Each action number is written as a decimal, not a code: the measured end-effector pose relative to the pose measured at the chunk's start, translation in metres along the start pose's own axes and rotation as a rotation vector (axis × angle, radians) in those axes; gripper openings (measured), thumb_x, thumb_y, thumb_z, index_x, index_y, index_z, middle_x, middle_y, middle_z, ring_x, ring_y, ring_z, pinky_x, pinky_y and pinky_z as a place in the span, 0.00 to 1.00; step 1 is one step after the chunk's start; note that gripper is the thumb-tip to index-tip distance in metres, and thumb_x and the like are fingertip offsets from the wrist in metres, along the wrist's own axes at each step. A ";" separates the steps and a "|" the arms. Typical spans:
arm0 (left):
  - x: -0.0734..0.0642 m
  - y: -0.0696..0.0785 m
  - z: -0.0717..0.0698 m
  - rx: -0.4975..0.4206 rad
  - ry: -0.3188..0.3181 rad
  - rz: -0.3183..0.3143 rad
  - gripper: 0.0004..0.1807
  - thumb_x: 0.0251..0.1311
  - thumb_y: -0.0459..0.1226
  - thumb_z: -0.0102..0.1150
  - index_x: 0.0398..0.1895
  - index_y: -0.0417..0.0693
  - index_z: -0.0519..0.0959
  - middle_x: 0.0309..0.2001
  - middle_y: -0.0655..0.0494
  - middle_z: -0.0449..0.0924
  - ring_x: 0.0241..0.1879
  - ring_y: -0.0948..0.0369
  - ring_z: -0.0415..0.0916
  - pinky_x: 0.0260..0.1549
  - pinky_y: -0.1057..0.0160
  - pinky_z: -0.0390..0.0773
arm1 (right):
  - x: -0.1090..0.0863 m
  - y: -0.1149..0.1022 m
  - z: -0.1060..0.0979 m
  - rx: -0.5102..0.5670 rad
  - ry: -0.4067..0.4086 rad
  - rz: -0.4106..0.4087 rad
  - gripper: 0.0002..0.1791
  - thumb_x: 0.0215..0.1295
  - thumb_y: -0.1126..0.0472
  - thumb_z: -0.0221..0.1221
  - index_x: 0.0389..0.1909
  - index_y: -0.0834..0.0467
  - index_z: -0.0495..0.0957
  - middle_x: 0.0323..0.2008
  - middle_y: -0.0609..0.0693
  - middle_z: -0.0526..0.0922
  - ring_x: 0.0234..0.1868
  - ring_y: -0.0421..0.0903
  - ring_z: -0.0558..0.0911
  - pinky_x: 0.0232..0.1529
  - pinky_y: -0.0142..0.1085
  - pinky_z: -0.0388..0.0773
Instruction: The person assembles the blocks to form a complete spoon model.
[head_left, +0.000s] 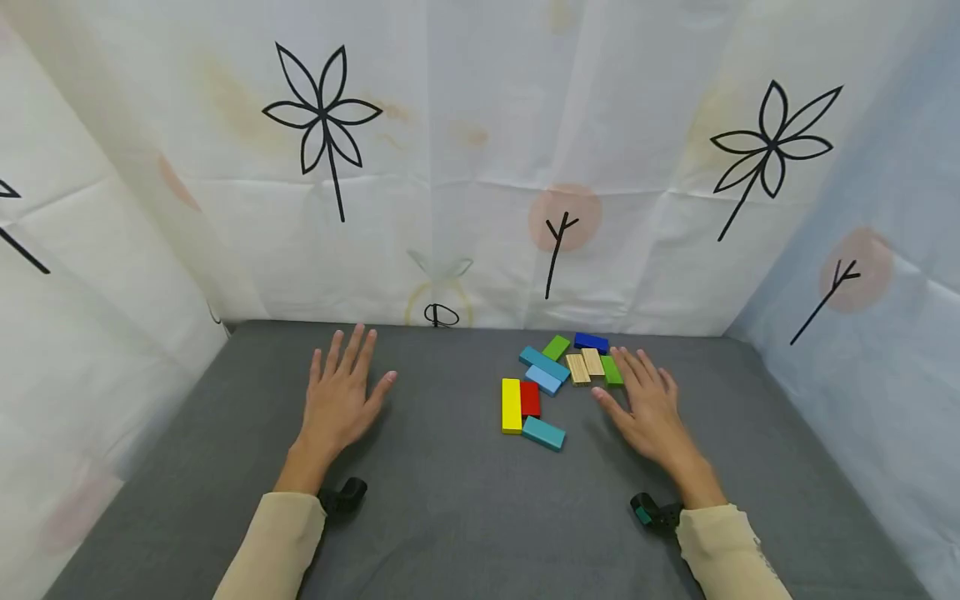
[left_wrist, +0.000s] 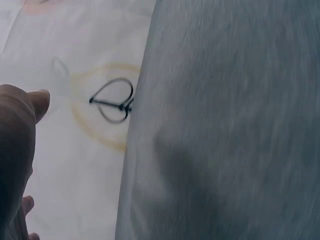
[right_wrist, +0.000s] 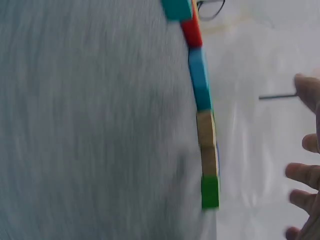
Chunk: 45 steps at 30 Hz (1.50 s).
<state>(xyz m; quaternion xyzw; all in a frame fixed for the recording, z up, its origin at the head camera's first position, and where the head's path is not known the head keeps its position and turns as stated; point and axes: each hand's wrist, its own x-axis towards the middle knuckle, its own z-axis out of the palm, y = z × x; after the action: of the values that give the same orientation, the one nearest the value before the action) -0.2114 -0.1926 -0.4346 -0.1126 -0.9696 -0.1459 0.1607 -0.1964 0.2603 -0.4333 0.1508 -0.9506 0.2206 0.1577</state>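
Note:
My left hand (head_left: pixel 340 400) is held over the left part of the grey table with fingers spread and nothing in it. My right hand (head_left: pixel 647 410) stretches out just right of a group of coloured blocks, its fingertips beside a green block (head_left: pixel 611 372). Two plain wooden blocks (head_left: pixel 577 370) lie next to that one, with a dark blue block (head_left: pixel 592 342) behind. Further left are another green block (head_left: pixel 557 347) and two blue blocks (head_left: pixel 544 364). Nearest me, a yellow block (head_left: pixel 511 407) stands against a red block (head_left: pixel 529 399), with a teal block (head_left: pixel 543 433) angled below.
A grey cloth (head_left: pixel 442 517) covers the table. White curtains (head_left: pixel 465 167) printed with flowers and trees hang behind the table and on both sides. A dark wrist camera (head_left: pixel 343 495) sits at the left cuff and another wrist camera (head_left: pixel 656 510) at the right.

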 end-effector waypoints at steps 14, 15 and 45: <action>0.025 0.071 0.047 -0.283 -0.261 0.184 0.50 0.67 0.64 0.52 0.83 0.53 0.46 0.82 0.55 0.45 0.80 0.49 0.41 0.75 0.39 0.43 | -0.010 -0.031 0.033 0.365 -0.205 -0.014 0.31 0.66 0.53 0.69 0.66 0.63 0.75 0.57 0.56 0.82 0.55 0.54 0.82 0.54 0.52 0.80; 0.026 0.075 0.050 -0.303 -0.295 0.183 0.51 0.66 0.65 0.53 0.83 0.53 0.46 0.82 0.56 0.45 0.80 0.49 0.41 0.75 0.40 0.42 | -0.010 -0.031 0.034 0.359 -0.202 -0.028 0.30 0.65 0.54 0.69 0.65 0.63 0.76 0.56 0.55 0.83 0.54 0.53 0.82 0.52 0.50 0.81; 0.039 0.109 0.077 -0.401 -0.450 0.221 0.55 0.47 0.59 0.77 0.78 0.54 0.64 0.76 0.57 0.63 0.79 0.49 0.46 0.72 0.34 0.29 | -0.016 -0.033 0.047 0.372 -0.252 0.009 0.22 0.57 0.51 0.75 0.51 0.53 0.87 0.39 0.39 0.77 0.42 0.43 0.70 0.43 0.40 0.68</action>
<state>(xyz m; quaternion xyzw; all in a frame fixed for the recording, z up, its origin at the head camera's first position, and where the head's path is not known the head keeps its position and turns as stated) -0.2395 -0.0593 -0.4644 -0.2761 -0.9147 -0.2871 -0.0683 -0.1807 0.2137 -0.4670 0.1996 -0.9064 0.3724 0.0062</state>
